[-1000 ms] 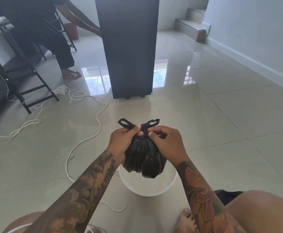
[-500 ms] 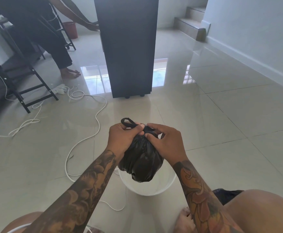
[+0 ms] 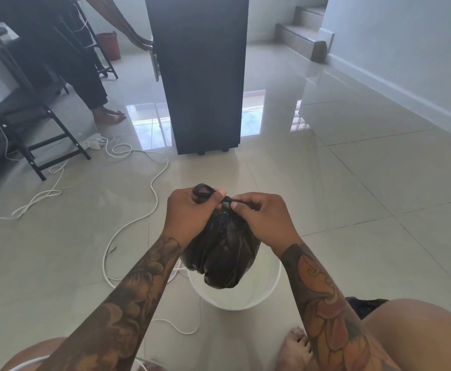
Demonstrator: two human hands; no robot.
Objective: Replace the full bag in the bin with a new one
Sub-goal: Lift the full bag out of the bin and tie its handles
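I hold the full black bag (image 3: 223,253) above the white bin (image 3: 269,290); left hand (image 3: 189,212) and right hand (image 3: 261,218) each pinch a handle loop, likely knotting it shut.

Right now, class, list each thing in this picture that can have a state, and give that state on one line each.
Black plastic rubbish bag: full, lifted above the bin, its handles being tied.
Round white plastic bin: upright, no new bag in it.
Left hand: shut on a bag handle.
Right hand: pinching the other handle.
Tall black cabinet: upright.
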